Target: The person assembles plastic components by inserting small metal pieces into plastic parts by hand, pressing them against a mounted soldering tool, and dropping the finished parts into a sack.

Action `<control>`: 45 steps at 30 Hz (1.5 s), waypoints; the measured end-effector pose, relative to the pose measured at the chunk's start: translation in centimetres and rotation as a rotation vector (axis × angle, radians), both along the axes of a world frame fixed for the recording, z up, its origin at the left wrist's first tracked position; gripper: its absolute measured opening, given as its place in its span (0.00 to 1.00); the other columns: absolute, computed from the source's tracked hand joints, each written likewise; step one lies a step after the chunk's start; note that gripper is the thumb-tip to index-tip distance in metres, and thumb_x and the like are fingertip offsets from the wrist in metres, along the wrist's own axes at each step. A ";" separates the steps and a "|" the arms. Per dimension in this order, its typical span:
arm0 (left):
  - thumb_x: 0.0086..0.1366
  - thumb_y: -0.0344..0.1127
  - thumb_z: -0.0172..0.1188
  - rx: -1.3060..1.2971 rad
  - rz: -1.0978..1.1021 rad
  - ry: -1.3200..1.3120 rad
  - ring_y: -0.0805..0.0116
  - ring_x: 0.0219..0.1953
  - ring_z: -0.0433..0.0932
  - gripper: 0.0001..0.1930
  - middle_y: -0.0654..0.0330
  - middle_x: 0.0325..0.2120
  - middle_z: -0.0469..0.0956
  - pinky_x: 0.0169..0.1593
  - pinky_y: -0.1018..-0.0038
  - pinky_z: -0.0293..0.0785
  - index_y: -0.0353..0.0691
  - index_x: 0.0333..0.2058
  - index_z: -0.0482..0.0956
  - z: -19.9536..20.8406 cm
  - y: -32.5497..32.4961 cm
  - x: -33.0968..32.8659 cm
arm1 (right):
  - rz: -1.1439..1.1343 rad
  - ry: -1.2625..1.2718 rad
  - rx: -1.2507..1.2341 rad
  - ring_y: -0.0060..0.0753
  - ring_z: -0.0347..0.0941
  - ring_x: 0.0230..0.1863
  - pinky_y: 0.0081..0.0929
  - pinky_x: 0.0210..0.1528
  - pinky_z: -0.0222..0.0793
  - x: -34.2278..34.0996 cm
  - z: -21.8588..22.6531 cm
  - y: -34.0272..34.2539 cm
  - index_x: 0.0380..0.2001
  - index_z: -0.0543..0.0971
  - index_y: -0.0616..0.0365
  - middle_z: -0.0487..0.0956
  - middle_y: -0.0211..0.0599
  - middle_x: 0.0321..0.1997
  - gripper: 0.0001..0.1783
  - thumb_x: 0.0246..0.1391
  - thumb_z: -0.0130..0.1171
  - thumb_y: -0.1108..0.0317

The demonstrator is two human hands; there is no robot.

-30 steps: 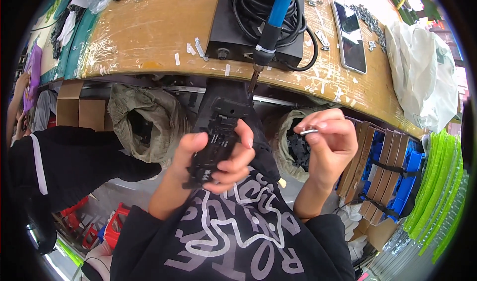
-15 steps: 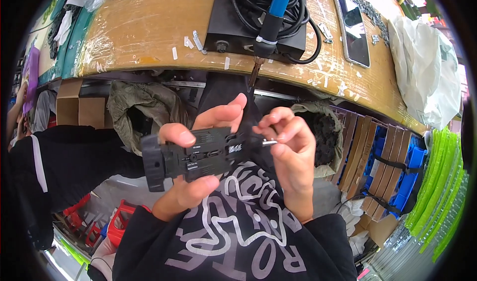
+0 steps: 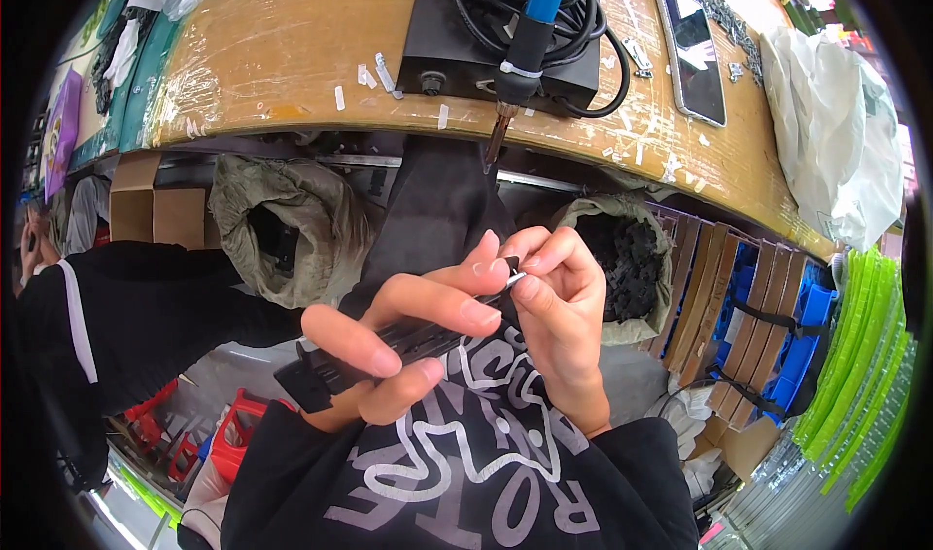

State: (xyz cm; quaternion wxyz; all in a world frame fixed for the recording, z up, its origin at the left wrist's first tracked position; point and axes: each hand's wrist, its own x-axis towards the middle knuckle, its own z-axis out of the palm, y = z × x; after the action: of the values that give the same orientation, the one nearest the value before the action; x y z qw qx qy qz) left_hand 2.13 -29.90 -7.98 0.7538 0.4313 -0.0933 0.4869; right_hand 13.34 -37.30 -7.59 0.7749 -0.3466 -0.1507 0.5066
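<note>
My left hand (image 3: 413,305) is wrapped round an oblong black plastic part (image 3: 309,383), which looks like a toy vehicle's underside. The part is tilted nearly edge-on, and fingers cover much of it. Thumb and forefinger of my right hand (image 3: 564,302) pinch a small silver metal piece (image 3: 515,279) at the part's right end. Both hands' fingertips meet there, so whether the metal touches the plastic is hard to make out. Beyond my hands, a soldering iron (image 3: 515,84) with a blue and black handle points its tip down past the table edge.
On the table (image 3: 272,74) are a black box (image 3: 428,64) under coiled cable (image 3: 583,54), a phone (image 3: 692,59) and a white plastic bag (image 3: 826,142). Below stand two cloth sacks (image 3: 335,224), the right one holding black parts (image 3: 627,268). A person in black (image 3: 155,317) sits at left.
The black part has turned from showing its broad face to nearly edge-on, its right end rising. My right hand has moved slightly left, bringing the metal piece against my left fingertips.
</note>
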 end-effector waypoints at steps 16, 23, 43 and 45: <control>0.60 0.35 0.46 -0.841 -0.952 0.522 0.77 0.24 0.73 0.19 0.57 0.30 0.72 0.22 0.85 0.69 0.29 0.47 0.59 -1.6 0.5 -0.1 | -0.083 -0.257 0.391 0.47 0.70 0.35 0.47 0.47 0.66 3.2 -0.8 -1.4 0.23 0.65 0.57 0.72 0.42 0.26 0.11 0.42 0.58 0.79; 0.53 0.33 0.52 -0.777 -0.949 0.604 0.84 0.23 0.71 0.22 0.57 0.32 0.73 0.20 0.89 0.65 0.29 0.45 0.63 -1.1 0.4 0.2 | 0.099 -0.306 0.389 0.47 0.71 0.40 0.51 0.56 0.49 3.5 -2.5 -0.6 0.23 0.66 0.57 0.75 0.43 0.25 0.11 0.39 0.57 0.82; 0.57 0.25 0.49 -0.467 -0.081 0.927 0.84 0.21 0.68 0.09 0.63 0.20 0.73 0.23 0.86 0.64 0.31 0.37 0.66 -2.4 2.7 2.2 | 0.392 0.043 -0.340 0.29 0.74 0.24 0.24 0.17 0.74 2.2 -1.4 -0.9 0.43 0.58 0.64 0.75 0.45 0.29 0.20 0.47 0.52 0.78; 0.57 0.25 0.49 -0.468 -0.080 0.911 0.84 0.21 0.68 0.09 0.63 0.20 0.73 0.24 0.86 0.64 0.31 0.37 0.66 -2.6 2.7 2.2 | 0.382 0.040 -0.339 0.29 0.74 0.24 0.24 0.17 0.74 2.2 -1.4 -0.9 0.43 0.58 0.64 0.75 0.45 0.29 0.20 0.47 0.52 0.78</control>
State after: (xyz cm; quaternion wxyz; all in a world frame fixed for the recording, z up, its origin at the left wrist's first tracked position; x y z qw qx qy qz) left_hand 4.37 -27.25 -10.58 0.8124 0.4155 0.3396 0.2283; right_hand 15.53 -38.23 -8.96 0.5988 -0.4268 -0.1107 0.6686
